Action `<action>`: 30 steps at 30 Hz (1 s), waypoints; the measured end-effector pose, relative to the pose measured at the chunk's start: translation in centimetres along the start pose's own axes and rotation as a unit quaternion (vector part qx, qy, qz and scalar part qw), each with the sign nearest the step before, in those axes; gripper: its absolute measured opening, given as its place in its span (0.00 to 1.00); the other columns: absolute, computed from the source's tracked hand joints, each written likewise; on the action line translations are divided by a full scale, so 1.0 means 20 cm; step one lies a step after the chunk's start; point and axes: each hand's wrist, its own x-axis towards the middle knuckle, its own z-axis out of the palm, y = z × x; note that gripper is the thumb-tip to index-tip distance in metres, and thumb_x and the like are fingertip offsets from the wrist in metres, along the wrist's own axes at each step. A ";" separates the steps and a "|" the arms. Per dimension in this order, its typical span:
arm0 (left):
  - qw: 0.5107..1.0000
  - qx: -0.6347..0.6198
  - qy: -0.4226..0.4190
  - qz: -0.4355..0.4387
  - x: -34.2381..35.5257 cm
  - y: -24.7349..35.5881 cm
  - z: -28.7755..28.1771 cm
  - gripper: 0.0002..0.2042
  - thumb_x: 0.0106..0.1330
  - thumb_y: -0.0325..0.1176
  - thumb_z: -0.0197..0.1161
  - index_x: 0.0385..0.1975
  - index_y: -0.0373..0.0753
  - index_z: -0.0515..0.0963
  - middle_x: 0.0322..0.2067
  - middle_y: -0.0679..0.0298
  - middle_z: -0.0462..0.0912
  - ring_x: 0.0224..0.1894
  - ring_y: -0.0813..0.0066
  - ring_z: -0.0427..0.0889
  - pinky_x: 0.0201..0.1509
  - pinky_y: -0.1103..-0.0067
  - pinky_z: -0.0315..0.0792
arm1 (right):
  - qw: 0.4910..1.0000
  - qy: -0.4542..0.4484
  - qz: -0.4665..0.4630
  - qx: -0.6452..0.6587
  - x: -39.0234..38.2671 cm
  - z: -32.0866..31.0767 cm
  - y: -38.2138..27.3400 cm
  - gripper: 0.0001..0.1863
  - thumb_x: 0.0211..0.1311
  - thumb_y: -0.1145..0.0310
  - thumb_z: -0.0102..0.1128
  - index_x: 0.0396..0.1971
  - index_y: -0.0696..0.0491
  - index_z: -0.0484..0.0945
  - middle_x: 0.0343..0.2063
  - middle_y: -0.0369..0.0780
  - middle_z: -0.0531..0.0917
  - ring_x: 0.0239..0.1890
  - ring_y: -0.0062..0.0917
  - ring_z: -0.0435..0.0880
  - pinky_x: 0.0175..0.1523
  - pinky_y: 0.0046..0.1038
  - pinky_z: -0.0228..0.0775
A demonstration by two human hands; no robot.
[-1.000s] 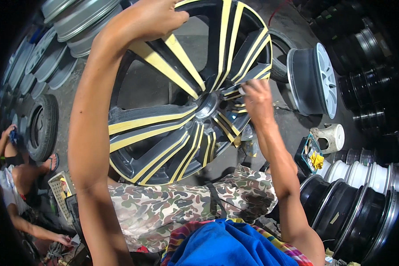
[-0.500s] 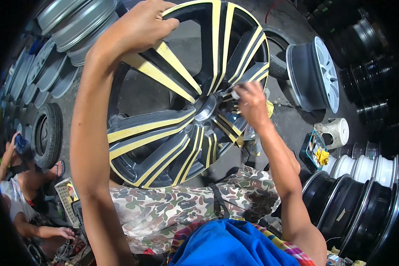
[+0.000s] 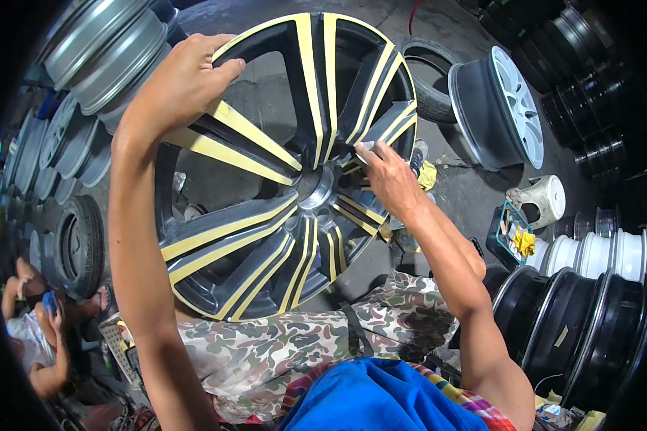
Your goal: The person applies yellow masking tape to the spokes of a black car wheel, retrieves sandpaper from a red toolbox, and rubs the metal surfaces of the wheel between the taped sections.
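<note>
A large black alloy wheel (image 3: 226,228) with pale-yellow bands along its spokes and edge stands tilted in front of me, its lower side against my camouflage trousers (image 3: 259,352). My left hand (image 3: 180,85) is wrapped over the wheel's upper left edge, with the thumb on the near side. Just right of the round hub opening (image 3: 315,188), my right hand (image 3: 394,181) pinches a small whitish piece (image 3: 366,151) against a right-hand spoke. Fingers cover most of that piece, so its kind is unclear.
At far left sits another person (image 3: 33,330) holding something blue, near a tyre (image 3: 79,248). Silver rims (image 3: 112,54) are stacked upper left. To the right are a grey rim (image 3: 471,118), a white stool (image 3: 546,197), a crate (image 3: 497,233) and black rims (image 3: 546,330).
The wheel has shifted left and slightly down, with my left hand still on its edge. My right hand has moved slightly left and down and is less blurred. The other person's hands have moved.
</note>
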 end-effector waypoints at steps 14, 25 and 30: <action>0.997 -0.025 -0.064 -0.040 0.00 0.04 -0.05 0.15 0.78 0.35 0.61 0.51 0.27 0.82 0.21 0.68 0.72 0.24 0.80 0.69 0.32 0.76 0.67 | 0.988 0.112 0.052 -0.090 0.21 -0.06 0.46 0.14 0.66 0.75 0.67 0.49 0.50 0.90 0.37 0.46 0.78 0.42 0.42 0.83 0.46 0.43 0.79; 0.998 -0.028 -0.047 0.018 -0.01 -0.02 -0.03 0.16 0.77 0.36 0.62 0.51 0.26 0.81 0.26 0.64 0.77 0.29 0.77 0.74 0.37 0.76 0.70 | 0.989 0.094 0.047 -0.105 0.24 0.00 0.44 0.13 0.66 0.71 0.68 0.49 0.51 0.90 0.38 0.47 0.78 0.43 0.43 0.81 0.48 0.44 0.77; 0.999 -0.032 -0.031 0.003 -0.01 0.03 -0.03 0.12 0.78 0.36 0.62 0.46 0.30 0.82 0.22 0.72 0.71 0.24 0.85 0.67 0.30 0.80 0.63 | 0.990 0.062 0.072 -0.103 0.21 -0.07 0.47 0.14 0.69 0.68 0.67 0.52 0.48 0.90 0.37 0.46 0.77 0.42 0.42 0.81 0.46 0.43 0.78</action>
